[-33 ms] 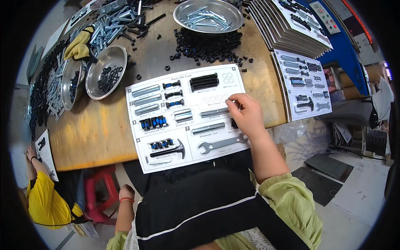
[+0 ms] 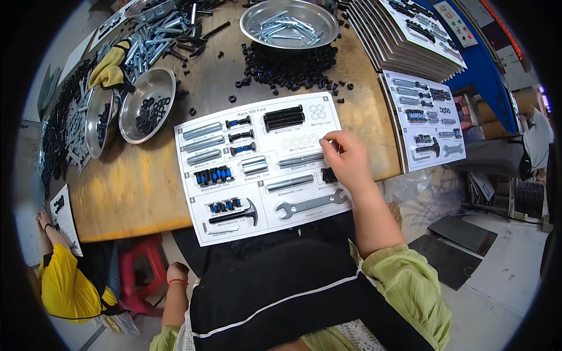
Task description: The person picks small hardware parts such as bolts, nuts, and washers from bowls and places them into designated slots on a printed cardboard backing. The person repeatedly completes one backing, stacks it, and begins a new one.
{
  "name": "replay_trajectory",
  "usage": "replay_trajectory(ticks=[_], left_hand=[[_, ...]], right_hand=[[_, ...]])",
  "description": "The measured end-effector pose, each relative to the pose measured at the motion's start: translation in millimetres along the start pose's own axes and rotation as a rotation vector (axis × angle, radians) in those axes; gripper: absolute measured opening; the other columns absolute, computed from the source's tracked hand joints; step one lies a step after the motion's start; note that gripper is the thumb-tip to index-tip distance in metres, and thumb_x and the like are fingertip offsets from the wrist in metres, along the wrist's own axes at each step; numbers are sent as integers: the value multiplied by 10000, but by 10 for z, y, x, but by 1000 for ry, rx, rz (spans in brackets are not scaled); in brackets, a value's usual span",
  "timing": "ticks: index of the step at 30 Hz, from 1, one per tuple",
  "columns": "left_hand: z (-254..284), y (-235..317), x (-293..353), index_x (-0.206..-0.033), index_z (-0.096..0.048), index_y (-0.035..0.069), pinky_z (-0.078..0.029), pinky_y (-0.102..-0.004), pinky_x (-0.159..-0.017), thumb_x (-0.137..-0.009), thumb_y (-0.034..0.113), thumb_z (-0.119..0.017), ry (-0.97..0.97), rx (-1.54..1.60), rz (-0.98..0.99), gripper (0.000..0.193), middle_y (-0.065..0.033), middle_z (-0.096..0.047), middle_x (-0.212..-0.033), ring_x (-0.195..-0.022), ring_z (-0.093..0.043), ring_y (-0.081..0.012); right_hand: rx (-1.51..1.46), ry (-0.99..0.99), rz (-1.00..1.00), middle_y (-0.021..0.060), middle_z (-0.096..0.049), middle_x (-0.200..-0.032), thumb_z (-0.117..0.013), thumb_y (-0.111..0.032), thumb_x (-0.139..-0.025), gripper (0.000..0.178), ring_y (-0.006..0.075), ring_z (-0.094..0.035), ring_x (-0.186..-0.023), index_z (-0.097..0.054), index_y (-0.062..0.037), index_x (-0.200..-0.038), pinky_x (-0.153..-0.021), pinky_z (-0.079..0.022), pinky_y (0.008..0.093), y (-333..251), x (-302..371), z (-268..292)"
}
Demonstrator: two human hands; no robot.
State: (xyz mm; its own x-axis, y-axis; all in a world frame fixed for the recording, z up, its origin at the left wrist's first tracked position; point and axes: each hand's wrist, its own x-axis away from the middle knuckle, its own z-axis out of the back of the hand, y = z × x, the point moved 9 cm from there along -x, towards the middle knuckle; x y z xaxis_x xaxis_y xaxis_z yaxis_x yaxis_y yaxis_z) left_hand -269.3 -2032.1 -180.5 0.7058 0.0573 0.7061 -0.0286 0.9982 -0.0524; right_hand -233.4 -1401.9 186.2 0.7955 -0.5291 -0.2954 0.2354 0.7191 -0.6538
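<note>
My right hand (image 2: 348, 157) is over the right side of a white sheet (image 2: 257, 175), thumb and forefinger pinched together beside a row of pale ring shapes. Anything between the fingertips is too small to make out. The sheet lies at the table's front edge, its lower part overhanging toward my black apron. On it appear sleeves, dark bolts, a T-handled pin and a wrench (image 2: 310, 203); whether these are printed or real I cannot tell. Below the table edge, at my side, my left hand (image 2: 177, 273) is curled closed with a red band at its wrist; its palm is hidden.
Loose black nuts (image 2: 287, 67) lie beyond the sheet, below a metal bowl of silver pins (image 2: 290, 26). Another bowl (image 2: 147, 105) holds black rings, with yellow gloves (image 2: 109, 67) near it. Stacked sheets (image 2: 404, 41) stand right. A person in a yellow sleeve (image 2: 67, 281) is at left.
The view has shifted very slightly, so the sheet and bowls sit a little further left. My right hand keeps its pinch over the sheet; my left hand is unmoved.
</note>
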Motion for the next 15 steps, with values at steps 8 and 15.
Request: replay_trajectory(ticks=[8,15], left_hand=[[1040,401,602,-747,-666,3,-521,-447,-761,-782,196,-758,531,167,-41,217,-188,-621,-859,-819,-632,-376],[1802,607,929,-973,-588,-15,-500,-346,-774,-938,77,-626,863,705,-244,106,-126,-634,-931,-828,-616,-224]], right_hand=[[395,90,-130,135,-668,-1034,-665,-166,-855,259,326,-640,-981,-675,-74,-1098,-845,-508,419,896,-852,441],[412,-106,-121,181,-681,-1039,-711,-117,-810,263,342,-646,-977,-696,-33,-1058,-879,-507,402,1213,-1574,197]])
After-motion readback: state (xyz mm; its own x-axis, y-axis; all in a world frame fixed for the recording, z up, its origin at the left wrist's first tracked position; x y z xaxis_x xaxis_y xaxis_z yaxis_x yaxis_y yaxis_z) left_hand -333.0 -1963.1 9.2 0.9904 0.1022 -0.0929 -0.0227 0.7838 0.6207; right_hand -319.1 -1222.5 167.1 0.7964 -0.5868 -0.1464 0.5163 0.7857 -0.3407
